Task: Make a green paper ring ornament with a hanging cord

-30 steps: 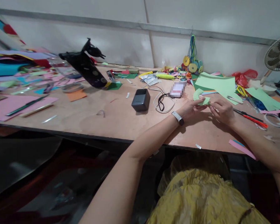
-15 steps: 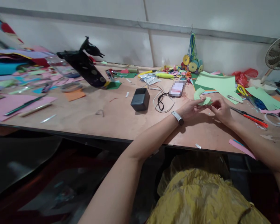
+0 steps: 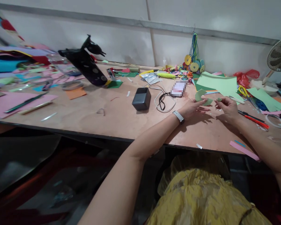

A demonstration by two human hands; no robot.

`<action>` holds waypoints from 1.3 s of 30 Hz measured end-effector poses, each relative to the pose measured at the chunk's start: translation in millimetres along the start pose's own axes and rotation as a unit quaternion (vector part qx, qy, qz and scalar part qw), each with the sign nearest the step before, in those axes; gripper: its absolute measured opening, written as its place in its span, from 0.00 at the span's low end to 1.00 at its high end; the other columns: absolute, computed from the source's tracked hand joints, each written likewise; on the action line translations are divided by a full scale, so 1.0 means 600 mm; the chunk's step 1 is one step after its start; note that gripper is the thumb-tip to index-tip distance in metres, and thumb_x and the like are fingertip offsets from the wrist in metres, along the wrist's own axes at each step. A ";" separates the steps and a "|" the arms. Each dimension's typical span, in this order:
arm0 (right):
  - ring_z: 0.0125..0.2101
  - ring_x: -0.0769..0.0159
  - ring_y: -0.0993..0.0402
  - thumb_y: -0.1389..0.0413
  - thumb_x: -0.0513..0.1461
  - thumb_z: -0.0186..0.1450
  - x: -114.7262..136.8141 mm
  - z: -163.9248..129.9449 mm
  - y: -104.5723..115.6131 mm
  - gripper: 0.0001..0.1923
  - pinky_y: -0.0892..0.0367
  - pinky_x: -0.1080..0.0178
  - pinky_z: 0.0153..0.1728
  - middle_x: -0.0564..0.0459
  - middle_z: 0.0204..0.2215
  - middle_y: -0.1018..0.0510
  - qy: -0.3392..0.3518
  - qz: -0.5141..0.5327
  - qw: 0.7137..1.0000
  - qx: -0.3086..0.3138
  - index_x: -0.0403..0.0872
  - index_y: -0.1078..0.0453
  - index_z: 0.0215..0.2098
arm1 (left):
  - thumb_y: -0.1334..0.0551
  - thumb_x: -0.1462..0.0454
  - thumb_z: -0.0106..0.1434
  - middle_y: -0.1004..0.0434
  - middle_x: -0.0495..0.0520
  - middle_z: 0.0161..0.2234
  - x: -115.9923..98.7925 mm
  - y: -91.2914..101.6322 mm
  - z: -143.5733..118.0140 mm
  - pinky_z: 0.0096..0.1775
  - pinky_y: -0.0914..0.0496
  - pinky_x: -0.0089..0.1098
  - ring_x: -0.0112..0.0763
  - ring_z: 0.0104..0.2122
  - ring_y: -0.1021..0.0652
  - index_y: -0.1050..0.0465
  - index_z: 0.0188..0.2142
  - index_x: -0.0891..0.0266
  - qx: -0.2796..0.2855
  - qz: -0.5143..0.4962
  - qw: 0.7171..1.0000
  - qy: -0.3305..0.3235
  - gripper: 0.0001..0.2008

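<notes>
My left hand (image 3: 194, 108), below a wristwatch, is closed on a curved piece of light green paper (image 3: 200, 94) held just above the table. A short gap to the right, my right hand (image 3: 227, 108) pinches a small scrap of green paper (image 3: 219, 99) between thumb and fingers. Behind the hands lie larger light green paper sheets (image 3: 216, 82). A phone (image 3: 178, 89) with a blurred screen lies beyond my left hand. To the right of my right hand is an orange-handled cutter (image 3: 256, 121).
A dark power bank (image 3: 141, 99) with a white cable (image 3: 166, 110) stands left of my forearm. A black bottle-like holder (image 3: 89, 67) leans at the back. Yellow-handled scissors (image 3: 243, 91), a fan (image 3: 279, 56) and a pink paper strip (image 3: 244, 150) are on the right.
My right hand has moved away to the right from my left hand, with a small green paper scrap in its fingers. The curved green piece stays in my left hand.
</notes>
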State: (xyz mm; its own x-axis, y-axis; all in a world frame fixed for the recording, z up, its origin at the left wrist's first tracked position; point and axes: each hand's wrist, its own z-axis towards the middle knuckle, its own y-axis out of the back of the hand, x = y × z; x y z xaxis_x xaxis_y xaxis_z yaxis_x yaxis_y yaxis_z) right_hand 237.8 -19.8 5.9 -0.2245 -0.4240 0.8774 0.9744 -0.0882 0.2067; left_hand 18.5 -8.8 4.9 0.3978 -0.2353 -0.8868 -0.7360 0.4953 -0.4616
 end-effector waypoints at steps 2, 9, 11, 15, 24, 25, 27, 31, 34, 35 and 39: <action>0.26 0.65 0.23 0.33 0.61 0.60 -0.002 0.000 0.007 0.25 0.24 0.60 0.30 0.54 0.29 0.19 0.011 -0.035 0.999 0.016 0.49 0.22 0.36 | 0.22 0.54 0.58 0.14 0.63 0.46 0.002 0.006 0.002 0.55 0.24 0.44 0.37 0.41 0.15 0.17 0.44 0.63 -0.018 0.017 1.000 -0.015 0.19; 0.30 0.60 0.17 0.46 0.57 0.74 -0.010 -0.001 0.026 0.24 0.23 0.58 0.34 0.50 0.31 0.16 0.131 -0.193 0.970 0.075 0.49 0.18 0.43 | 0.24 0.61 0.61 0.13 0.61 0.45 -0.003 0.009 0.006 0.61 0.27 0.43 0.35 0.44 0.15 0.17 0.41 0.65 -0.038 0.007 0.999 -0.033 0.12; 0.32 0.59 0.15 0.48 0.56 0.75 -0.011 -0.001 0.028 0.23 0.21 0.57 0.36 0.49 0.34 0.14 0.155 -0.196 0.966 0.071 0.50 0.18 0.46 | 0.27 0.62 0.63 0.12 0.60 0.43 -0.006 0.006 0.007 0.61 0.27 0.43 0.35 0.44 0.15 0.17 0.40 0.65 -0.049 0.002 0.999 -0.015 0.08; 0.36 0.57 0.15 0.49 0.53 0.77 -0.007 -0.004 0.028 0.20 0.20 0.53 0.41 0.47 0.40 0.13 0.234 -0.234 0.940 0.078 0.52 0.19 0.49 | 0.27 0.64 0.63 0.12 0.61 0.41 -0.009 0.003 0.005 0.61 0.27 0.44 0.36 0.44 0.15 0.18 0.39 0.66 -0.050 0.006 0.999 -0.009 0.07; 0.39 0.55 0.18 0.51 0.46 0.79 0.007 -0.011 0.025 0.17 0.22 0.54 0.43 0.46 0.35 0.15 0.325 -0.307 0.890 0.085 0.52 0.20 0.47 | 0.21 0.57 0.57 0.15 0.57 0.38 -0.001 -0.003 -0.002 0.60 0.28 0.46 0.34 0.41 0.16 0.18 0.37 0.66 -0.031 0.052 0.996 -0.064 0.16; 0.38 0.55 0.18 0.52 0.45 0.79 0.007 -0.011 0.025 0.18 0.22 0.54 0.42 0.47 0.35 0.15 0.328 -0.311 0.888 0.084 0.52 0.20 0.47 | 0.21 0.56 0.56 0.15 0.57 0.38 0.000 -0.003 -0.002 0.59 0.27 0.46 0.33 0.41 0.16 0.18 0.37 0.66 -0.025 0.057 0.995 -0.074 0.17; 0.37 0.55 0.18 0.52 0.44 0.79 0.008 -0.013 0.024 0.18 0.23 0.54 0.41 0.47 0.35 0.15 0.331 -0.317 0.885 0.082 0.52 0.20 0.47 | 0.20 0.54 0.54 0.15 0.57 0.38 0.001 -0.004 -0.001 0.58 0.26 0.45 0.33 0.40 0.17 0.18 0.38 0.66 -0.016 0.064 0.994 -0.088 0.20; 0.38 0.55 0.18 0.51 0.44 0.78 0.006 -0.015 0.024 0.17 0.23 0.54 0.43 0.47 0.34 0.16 0.322 -0.322 0.886 0.087 0.53 0.20 0.47 | 0.19 0.52 0.50 0.16 0.55 0.36 0.001 -0.005 0.000 0.56 0.26 0.44 0.33 0.39 0.17 0.18 0.37 0.65 -0.017 0.075 0.993 -0.095 0.23; 0.38 0.56 0.18 0.50 0.44 0.78 0.004 -0.015 0.024 0.16 0.23 0.54 0.44 0.47 0.33 0.16 0.316 -0.323 0.888 0.086 0.53 0.19 0.47 | 0.19 0.52 0.50 0.16 0.55 0.36 0.000 -0.006 0.000 0.56 0.26 0.44 0.32 0.39 0.17 0.19 0.36 0.65 -0.011 0.081 0.992 -0.096 0.22; 0.38 0.56 0.18 0.50 0.44 0.78 0.003 -0.015 0.024 0.16 0.22 0.54 0.44 0.47 0.34 0.16 0.317 -0.321 0.888 0.087 0.53 0.19 0.47 | 0.19 0.53 0.51 0.16 0.55 0.36 0.000 -0.006 0.000 0.56 0.26 0.44 0.32 0.39 0.17 0.19 0.36 0.65 -0.007 0.081 0.992 -0.096 0.22; 0.38 0.55 0.18 0.50 0.44 0.78 0.002 -0.014 0.025 0.16 0.22 0.53 0.44 0.47 0.34 0.16 0.318 -0.321 0.887 0.091 0.53 0.19 0.47 | 0.20 0.54 0.53 0.16 0.55 0.36 0.000 -0.005 -0.001 0.56 0.26 0.45 0.33 0.40 0.16 0.19 0.37 0.64 -0.006 0.086 0.991 -0.099 0.19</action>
State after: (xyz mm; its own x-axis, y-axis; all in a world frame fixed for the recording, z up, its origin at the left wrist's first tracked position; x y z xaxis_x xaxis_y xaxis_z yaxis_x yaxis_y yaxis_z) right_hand 252.2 -29.5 6.4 -0.6261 -0.7664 0.1438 0.6162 -0.3733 0.6935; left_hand 20.5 -10.6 6.1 0.3644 0.0221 -0.9310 -0.8090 0.5027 -0.3048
